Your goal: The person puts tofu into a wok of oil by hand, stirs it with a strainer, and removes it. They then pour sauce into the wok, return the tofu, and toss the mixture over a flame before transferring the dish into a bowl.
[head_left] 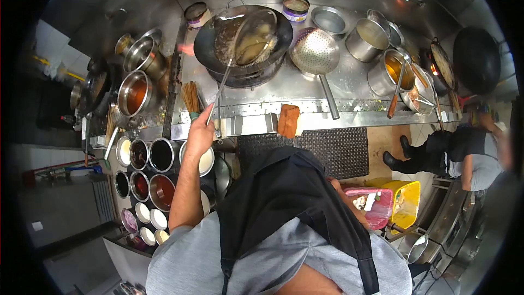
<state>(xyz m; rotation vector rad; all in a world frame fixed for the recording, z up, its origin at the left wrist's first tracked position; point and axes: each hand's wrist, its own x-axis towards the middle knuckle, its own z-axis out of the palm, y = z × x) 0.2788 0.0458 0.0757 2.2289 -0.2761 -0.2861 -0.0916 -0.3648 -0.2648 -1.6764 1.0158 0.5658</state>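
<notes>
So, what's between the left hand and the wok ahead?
Head view: the long metal handle in the left hand, above the steel counter.

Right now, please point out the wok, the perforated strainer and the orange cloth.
Wok (205, 36): head view, left inner wall.
Perforated strainer (315, 51): head view, middle of bowl.
Orange cloth (288, 120): head view, its middle.

From my remote seat I see silver long-handled metal skimmer (226, 70), black round metal wok (204, 49). Silver steel colander (315, 52), dotted with round holes. Rust-orange folded cloth (288, 120). Black rubber mat (338, 147), grid-patterned. Black fabric apron (273, 196), plain grey shirt (188, 257). Yellow plastic bin (413, 202).
</notes>
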